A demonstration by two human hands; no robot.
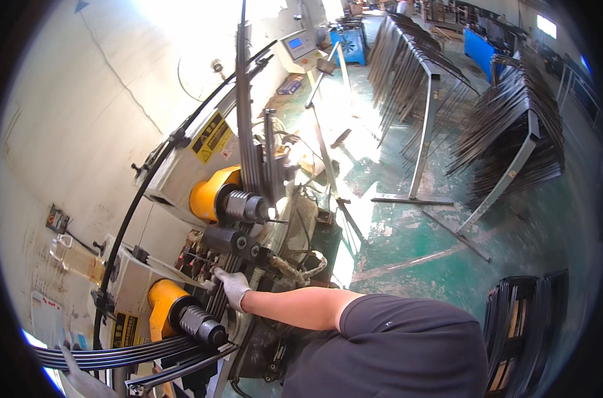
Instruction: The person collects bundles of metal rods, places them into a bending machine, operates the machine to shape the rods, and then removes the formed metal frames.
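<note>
A bundle of long dark metal strips (109,357) curves in from the lower left and passes through a bending machine between ridged steel rollers. My left hand (82,377), in a grey glove, is closed round the strips at the lower left, partly cut off by the picture's rim. My right hand (235,288), in a pale glove, lies across the bundle between the lower roller (203,325) and the dark middle rollers (230,240), its fingers bent over the strips and partly hidden. The upper roller (245,205) stands beyond, where the strips rise upward.
Yellow housings (212,192) carry the rollers. A black curved rail (139,199) arches along the machine's left side. A control box (298,45) with a screen stands at the back. Racks hung with dark rods (407,63) occupy the right; stacked black frames (524,331) lie lower right.
</note>
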